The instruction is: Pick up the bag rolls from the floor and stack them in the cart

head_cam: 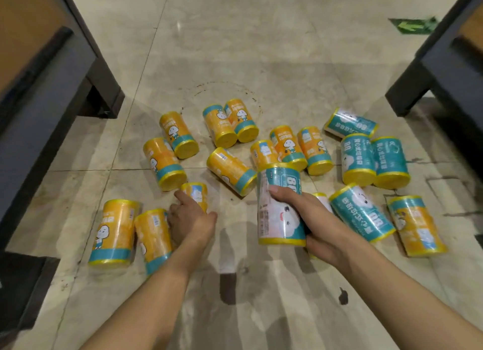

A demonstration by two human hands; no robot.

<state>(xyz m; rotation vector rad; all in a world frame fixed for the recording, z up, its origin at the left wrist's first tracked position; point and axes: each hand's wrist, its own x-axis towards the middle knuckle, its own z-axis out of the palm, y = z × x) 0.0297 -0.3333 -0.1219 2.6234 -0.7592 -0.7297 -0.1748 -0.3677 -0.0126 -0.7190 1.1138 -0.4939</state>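
A tall teal-and-white plastic-wrapped bag roll with yellow ends (281, 206) is being held upright, clear of the floor, in the right hand (311, 219). The fingers are wrapped round its far side and the thumb lies across the front, a grip likely chosen so the roll can be carried end-up to a stack. Whether a second roll is tucked behind that hand cannot be told; a pale edge shows there.

At nine o'clock from it, the left hand (192, 219) is reached down onto a small orange plastic-wrapped bag roll (196, 194) lying on the floor. The fingers are curled over its near end, so a grasp is judged to be forming or just made; how firm it is cannot be told.

The beige polished tile floor (235, 62) is strewn with the rest. A cluster of orange bag rolls (227, 125) lies at twelve o'clock of the hands, most on their sides, some touching. A group of teal bag rolls (373, 159) stands and lies at two o'clock. Two more orange rolls (115, 232) lie side by side at eight o'clock, just beside the left wrist.

Dark shelving bases (78, 75) are seen at ten and two o'clock. The cart is not in view, so most of the job is judged still ahead.
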